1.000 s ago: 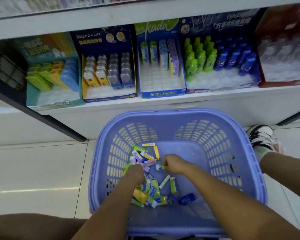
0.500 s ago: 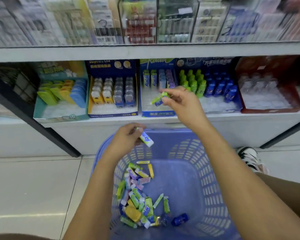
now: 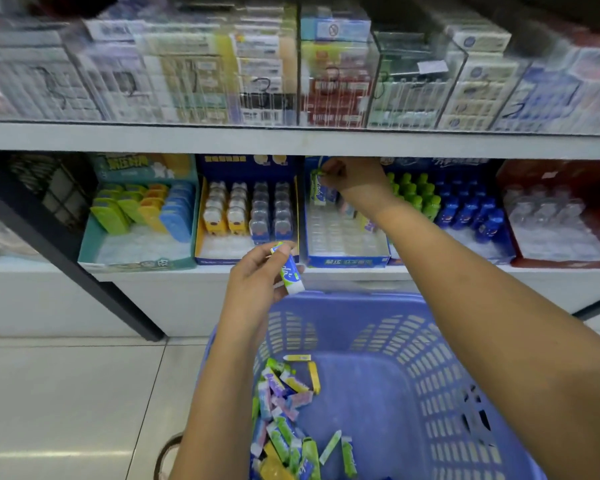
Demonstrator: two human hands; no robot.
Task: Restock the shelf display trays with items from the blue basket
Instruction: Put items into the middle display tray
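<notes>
**Head view.** The left hand (image 3: pixel 257 277) is raised over the far rim of the blue basket (image 3: pixel 347 300), just in front of the lower shelf (image 3: pixel 430 273). Its fingers (image 3: pixel 277 252) and thumb are curled round a white pack (image 3: pixel 290 273) with green and blue print. The pack's long axis is steep, with the top end leaning left and away towards the shelf and the plain white end pointing down and right at the basket.

The right hand (image 3: pixel 354 176) reaches deep into the blue display tray (image 3: pixel 347 261), at its back-left corner under the upper shelf (image 3: pixel 291 140). Its fingers are bunched and pinch the top of a green pack (image 3: pixel 316 181), which stands about upright with its long axis vertical. Blur makes it hard to tell where this pack ends and the row standing behind it begins. The wrist hides most of that row, and only a few pack ends show below the forearm.

A heap of loose packs (image 3: pixel 284 410) lies on the left side of the basket floor, pointing every way. The left forearm covers its near-left edge, and the bottom of the frame cuts off the rest.

Beside the blue tray sit a yellow tray (image 3: pixel 201 237) of small cases and a tray of green bottles (image 3: pixel 413 195) and blue bottles (image 3: pixel 471 211). The boxes (image 3: pixel 336 81) on the upper shelf are smeared, and their print is unreadable.
</notes>
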